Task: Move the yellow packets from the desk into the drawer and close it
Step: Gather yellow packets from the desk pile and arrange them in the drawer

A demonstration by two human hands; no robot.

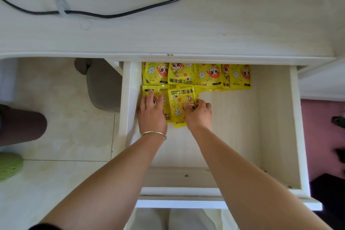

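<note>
both hands (pixel 174 113) on yellow packets (pixel 179 106) inside open drawer (pixel 276 127)

One head view looks steeply down, close over the open drawer (pixel 276 136) and desk (pixel 224 24) edge

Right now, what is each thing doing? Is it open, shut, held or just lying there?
Drawer: pulled open.
Packets: in the drawer, lying flat in rows at the back left.
Left hand: pressing flat on a packet.
Right hand: fingers curled on a packet's edge.
Desk: no packets on it.
Cable: lying loose on the desk.
</note>
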